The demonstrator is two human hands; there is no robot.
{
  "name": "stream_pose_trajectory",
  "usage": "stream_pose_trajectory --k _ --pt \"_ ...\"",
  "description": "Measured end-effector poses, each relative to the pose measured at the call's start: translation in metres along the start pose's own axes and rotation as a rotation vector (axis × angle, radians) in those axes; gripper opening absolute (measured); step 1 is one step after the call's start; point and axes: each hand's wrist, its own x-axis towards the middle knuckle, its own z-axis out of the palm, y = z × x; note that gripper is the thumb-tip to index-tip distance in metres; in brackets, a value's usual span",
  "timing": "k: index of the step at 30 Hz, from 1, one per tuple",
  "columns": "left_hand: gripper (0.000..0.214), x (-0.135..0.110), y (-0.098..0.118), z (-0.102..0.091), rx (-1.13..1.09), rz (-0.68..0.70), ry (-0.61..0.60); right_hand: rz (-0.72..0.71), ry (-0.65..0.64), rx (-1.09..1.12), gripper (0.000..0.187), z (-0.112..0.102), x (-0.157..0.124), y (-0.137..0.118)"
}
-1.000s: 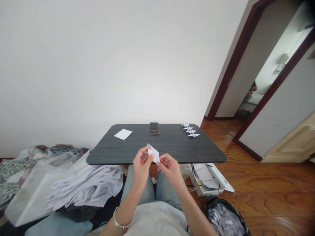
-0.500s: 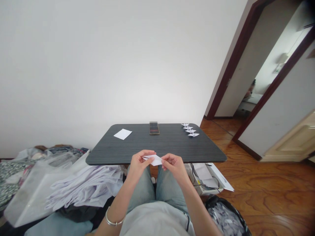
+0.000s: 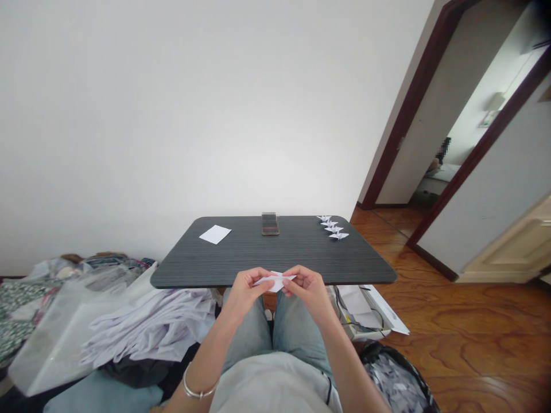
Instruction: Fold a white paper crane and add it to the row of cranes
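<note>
A white paper (image 3: 275, 281), folded into a narrow pointed strip with creased layers, is held flat over the lap, just off the near edge of the bench (image 3: 275, 252). The left hand (image 3: 245, 291) and right hand (image 3: 306, 289) both grip it firmly, pinching either end. A loose sheet (image 3: 215, 234) and four paper cranes (image 3: 333, 228) lie farther along the bench

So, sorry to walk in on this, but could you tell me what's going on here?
A seated person holds a narrow folded piece of white paper in front of them, pinched between the fingers of the left hand and the right hand. Beyond it, on a dark wood-grain table, four small origami cranes sit in a line at the right, and a flat white paper sheet lies at the left.
</note>
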Motion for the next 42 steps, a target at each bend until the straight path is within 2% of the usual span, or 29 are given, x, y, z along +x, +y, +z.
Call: stream_pose_trajectory --k 4,8,17,28,42 --pt "0.018 0.0002 -0.0008 -0.0004 0.01 -0.025 0.001 0.001 -0.004 -0.022 0.017 0.0003 -0.0002 0.0021" --pt "0.022 0.0005 -0.0021 -0.0003 0.036 0.016 0.024 0.004 -0.007 -0.011 0.017 0.0004 0.0007 0.0023" --pt "0.021 -0.0001 -0.0037 0.0015 0.033 0.049 0.024 -0.013 0.086 0.044 0.017 0.0021 0.0006 0.0035" --pt "0.017 0.0013 -0.0072 -0.0033 0.059 0.049 -0.041 -0.008 0.033 0.099 0.012 -0.0022 0.0006 0.0006" --pt "0.014 0.0015 -0.0063 -0.0018 -0.035 0.016 -0.029 -0.063 0.045 0.112 0.01 -0.0002 -0.0001 -0.0009"
